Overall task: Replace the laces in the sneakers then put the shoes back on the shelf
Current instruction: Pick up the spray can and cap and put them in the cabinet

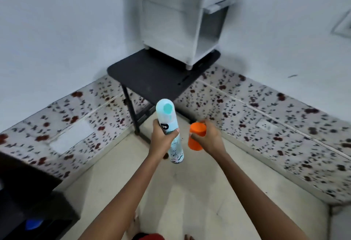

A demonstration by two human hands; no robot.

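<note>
Room's basically a corner: plain white walls [57,21] on both sides and a pale beige floor [190,182]. Low padded seating with a white cover and dark red flower print [284,125] runs along both walls and meets in the corner.

Pushed into that corner is a black desk [152,72] with thin black legs. The shelf [171,26], a small grey-white unit on stubby feet, sits on the back part of it with its open side turned right. The front half of the desktop is bare matte black.

Bottom left there's some dark furniture [28,192] with something blue [33,224] tucked low in it, too blurry to tell what.

Both arms are stretched out over the floor in front of the desk. The left hand [162,141] is wrapped around a tall white and teal spray can [167,112], held roughly upright with the nozzle end on top. The right hand [212,139] grips an orange cap [195,144] just beside the can, not touching it.
</note>
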